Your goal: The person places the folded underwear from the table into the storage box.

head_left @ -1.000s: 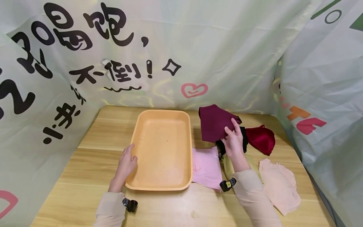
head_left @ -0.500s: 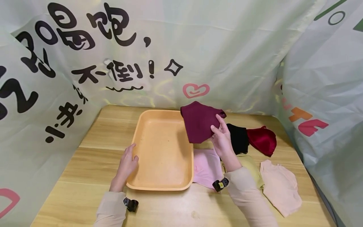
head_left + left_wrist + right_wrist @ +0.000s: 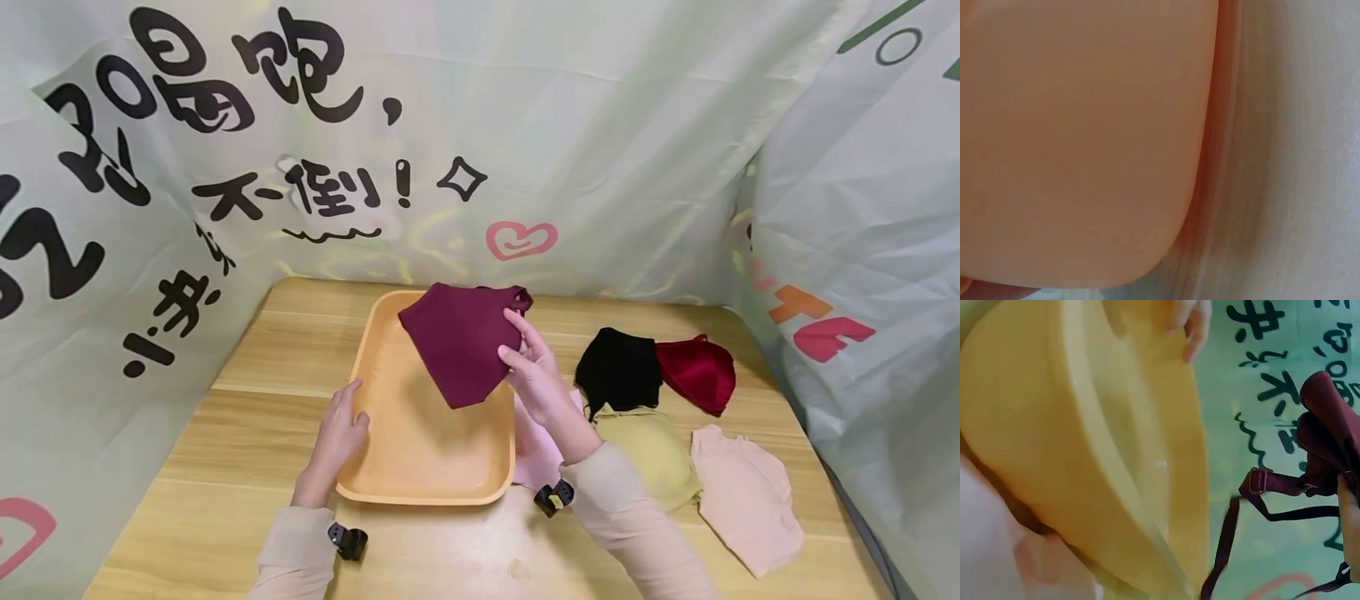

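A burgundy bra (image 3: 461,342), folded so one smooth side shows, hangs above the orange tray (image 3: 397,467). My right hand (image 3: 536,367) pinches it at its right edge, between thumb and fingers. In the right wrist view, straps of the burgundy bra (image 3: 1329,425) dangle with a slider buckle. My left hand (image 3: 337,433) holds the tray's left rim, and its fingers (image 3: 1196,331) also show there in the right wrist view. The tray wall (image 3: 1085,156) fills most of the left wrist view.
Right of the tray lie a pink garment (image 3: 532,450), partly covered by my right arm, a black bra (image 3: 618,371), a dark red bra (image 3: 697,375), a yellow bra (image 3: 648,454) and a peach garment (image 3: 746,500). A printed curtain (image 3: 600,167) hangs behind the wooden table (image 3: 262,417).
My right hand has carried the burgundy bra leftward, from above the other garments to above the tray, uncovering the black and yellow bras. My left hand has stayed on the tray rim.
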Demonstrator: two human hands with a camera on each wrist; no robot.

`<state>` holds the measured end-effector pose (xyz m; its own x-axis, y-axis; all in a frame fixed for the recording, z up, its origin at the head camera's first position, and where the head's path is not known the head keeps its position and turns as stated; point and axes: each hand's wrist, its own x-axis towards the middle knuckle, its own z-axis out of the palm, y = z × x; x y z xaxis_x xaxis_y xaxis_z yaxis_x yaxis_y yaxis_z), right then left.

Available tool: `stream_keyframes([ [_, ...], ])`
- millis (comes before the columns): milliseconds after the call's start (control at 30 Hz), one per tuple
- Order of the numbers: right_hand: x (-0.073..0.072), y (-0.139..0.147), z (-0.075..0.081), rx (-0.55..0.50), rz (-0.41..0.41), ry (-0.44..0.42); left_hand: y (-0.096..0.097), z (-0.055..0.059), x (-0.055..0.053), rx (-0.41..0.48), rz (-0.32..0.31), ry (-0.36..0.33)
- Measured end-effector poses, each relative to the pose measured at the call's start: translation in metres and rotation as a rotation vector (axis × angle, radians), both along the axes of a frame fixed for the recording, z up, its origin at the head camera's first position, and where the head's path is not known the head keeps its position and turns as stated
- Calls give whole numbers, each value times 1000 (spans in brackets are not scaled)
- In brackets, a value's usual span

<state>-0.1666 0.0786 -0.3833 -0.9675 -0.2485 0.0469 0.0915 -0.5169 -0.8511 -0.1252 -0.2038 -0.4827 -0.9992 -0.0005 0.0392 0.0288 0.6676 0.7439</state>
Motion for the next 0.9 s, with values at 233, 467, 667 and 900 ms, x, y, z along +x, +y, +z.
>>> stream_keyframes([
  [233,-9,-10,-26,76,30,-71,-1,1,0,-2,16,7],
  [467,-29,-10,-59,195,2,-158,-1,0,0,4,9,4],
  [667,-45,-15,-65,279,-26,-223,-2,0,0,-4,14,-3],
  [900,-57,-25,-63,404,-41,-270,0,1,-2,21,14,-41],
])
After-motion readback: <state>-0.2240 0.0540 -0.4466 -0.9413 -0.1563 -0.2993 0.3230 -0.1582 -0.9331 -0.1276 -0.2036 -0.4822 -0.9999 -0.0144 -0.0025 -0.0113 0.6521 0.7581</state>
